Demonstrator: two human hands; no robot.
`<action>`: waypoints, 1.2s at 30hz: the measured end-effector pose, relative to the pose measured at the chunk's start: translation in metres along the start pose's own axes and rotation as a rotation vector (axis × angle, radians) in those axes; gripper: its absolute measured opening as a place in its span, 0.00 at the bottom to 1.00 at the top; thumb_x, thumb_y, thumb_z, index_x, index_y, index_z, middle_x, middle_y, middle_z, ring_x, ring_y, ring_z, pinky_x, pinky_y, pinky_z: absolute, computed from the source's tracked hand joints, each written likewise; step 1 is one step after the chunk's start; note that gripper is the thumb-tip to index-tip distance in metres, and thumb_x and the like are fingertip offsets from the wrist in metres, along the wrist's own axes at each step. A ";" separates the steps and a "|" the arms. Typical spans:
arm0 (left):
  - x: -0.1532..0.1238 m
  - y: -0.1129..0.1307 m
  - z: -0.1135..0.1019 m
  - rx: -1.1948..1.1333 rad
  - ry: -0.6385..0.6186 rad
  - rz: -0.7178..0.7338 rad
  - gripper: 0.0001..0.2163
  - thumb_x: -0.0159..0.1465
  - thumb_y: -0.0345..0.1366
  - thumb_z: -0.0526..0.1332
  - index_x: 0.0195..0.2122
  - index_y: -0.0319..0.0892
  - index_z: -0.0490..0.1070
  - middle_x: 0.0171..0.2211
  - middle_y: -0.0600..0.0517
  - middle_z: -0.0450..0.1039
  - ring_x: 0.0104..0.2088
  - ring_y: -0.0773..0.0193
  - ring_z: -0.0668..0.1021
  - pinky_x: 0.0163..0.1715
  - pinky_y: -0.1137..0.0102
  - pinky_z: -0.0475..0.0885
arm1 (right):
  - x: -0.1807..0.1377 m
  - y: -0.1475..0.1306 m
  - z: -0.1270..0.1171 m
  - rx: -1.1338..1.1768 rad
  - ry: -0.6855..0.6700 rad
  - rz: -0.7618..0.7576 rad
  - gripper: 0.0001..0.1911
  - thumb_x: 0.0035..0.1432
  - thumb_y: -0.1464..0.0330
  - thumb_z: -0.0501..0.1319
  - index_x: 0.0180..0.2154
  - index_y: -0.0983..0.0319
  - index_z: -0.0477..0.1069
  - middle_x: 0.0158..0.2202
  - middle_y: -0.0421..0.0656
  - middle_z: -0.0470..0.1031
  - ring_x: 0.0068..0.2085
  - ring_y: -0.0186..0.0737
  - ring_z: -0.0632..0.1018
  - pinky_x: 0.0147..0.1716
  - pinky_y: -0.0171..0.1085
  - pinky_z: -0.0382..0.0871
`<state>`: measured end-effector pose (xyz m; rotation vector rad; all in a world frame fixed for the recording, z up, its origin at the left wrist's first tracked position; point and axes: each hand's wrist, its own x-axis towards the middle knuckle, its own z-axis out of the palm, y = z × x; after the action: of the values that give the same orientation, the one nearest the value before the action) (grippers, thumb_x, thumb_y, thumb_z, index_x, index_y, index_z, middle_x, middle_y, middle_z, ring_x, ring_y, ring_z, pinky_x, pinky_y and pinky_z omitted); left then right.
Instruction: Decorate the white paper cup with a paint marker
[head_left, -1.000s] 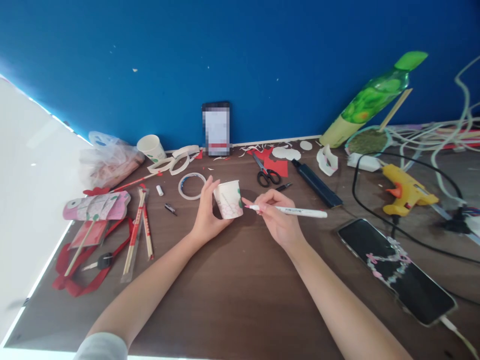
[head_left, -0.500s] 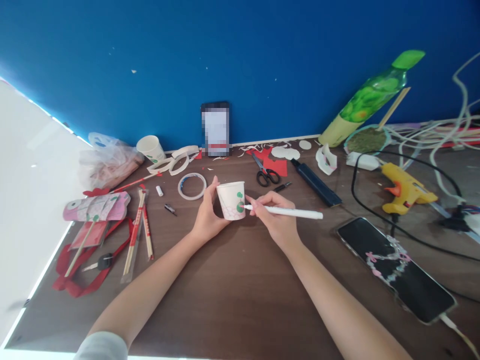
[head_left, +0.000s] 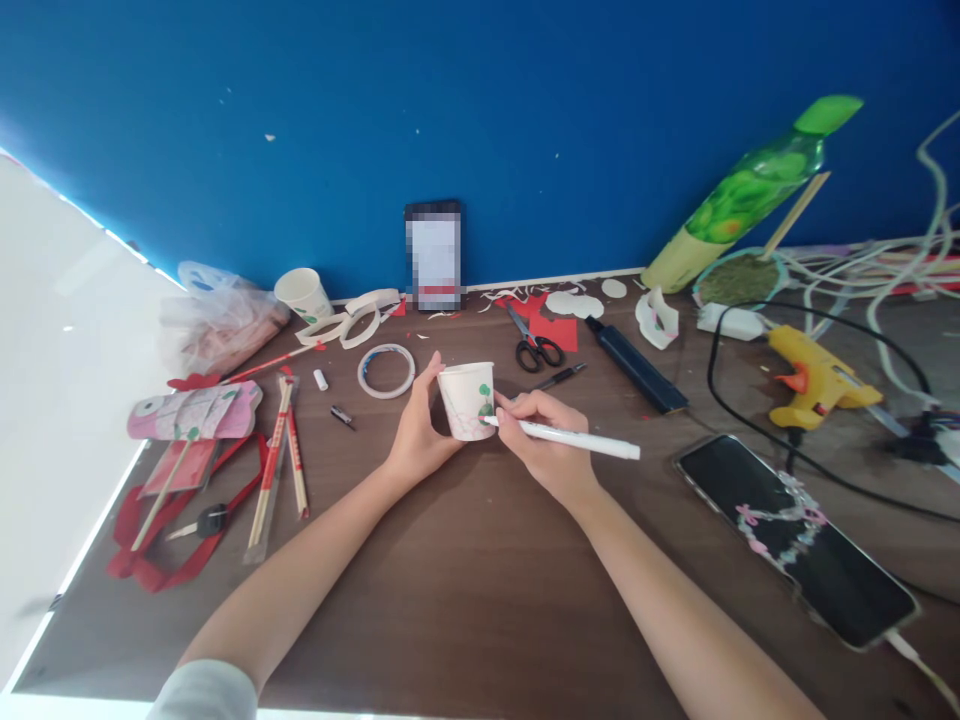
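My left hand (head_left: 417, 432) is wrapped round a small white paper cup (head_left: 466, 398) held upright just above the brown table (head_left: 465, 590). The cup carries pink lines and green spots on its side. My right hand (head_left: 541, 440) pinches a white marker pen (head_left: 577, 438) lying almost level, its tip touching the cup's lower right side. Both forearms reach in from the near edge.
Scissors (head_left: 534, 346), a dark cutter (head_left: 637, 367), a tape ring (head_left: 385, 371) and chopsticks (head_left: 283, 462) lie around. A yellow glue gun (head_left: 817, 380) and cables sit right, a phone (head_left: 799, 540) near right. Another phone (head_left: 433, 256) leans on the blue wall.
The cup has been turned so its green spots face me, and the pen tip has moved from just off the cup onto its lower right side.
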<state>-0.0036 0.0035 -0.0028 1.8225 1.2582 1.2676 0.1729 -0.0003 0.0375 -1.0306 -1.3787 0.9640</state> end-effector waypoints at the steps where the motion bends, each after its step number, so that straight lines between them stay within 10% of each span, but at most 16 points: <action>1: 0.000 0.000 0.000 0.003 -0.001 -0.001 0.42 0.51 0.45 0.73 0.61 0.46 0.49 0.67 0.35 0.50 0.68 0.47 0.58 0.66 0.51 0.58 | 0.000 -0.001 0.000 -0.006 -0.004 -0.001 0.13 0.50 0.66 0.68 0.20 0.58 0.66 0.21 0.39 0.75 0.33 0.45 0.83 0.43 0.46 0.79; 27: -0.001 0.000 -0.001 -0.009 -0.010 -0.028 0.42 0.51 0.41 0.73 0.61 0.48 0.49 0.68 0.37 0.49 0.68 0.46 0.57 0.66 0.50 0.57 | 0.005 -0.003 -0.002 -0.111 0.017 -0.049 0.14 0.53 0.67 0.64 0.20 0.60 0.64 0.19 0.36 0.70 0.22 0.33 0.73 0.25 0.33 0.70; 36: 0.000 0.001 -0.001 -0.004 -0.013 -0.027 0.43 0.51 0.43 0.73 0.62 0.48 0.48 0.68 0.38 0.48 0.68 0.46 0.58 0.66 0.51 0.57 | 0.004 0.007 -0.005 -0.072 -0.003 -0.027 0.15 0.55 0.68 0.62 0.20 0.59 0.62 0.19 0.35 0.65 0.23 0.33 0.69 0.38 0.42 0.75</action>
<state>-0.0041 0.0027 -0.0012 1.8023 1.2685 1.2406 0.1783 0.0055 0.0319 -1.0618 -1.4349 0.9024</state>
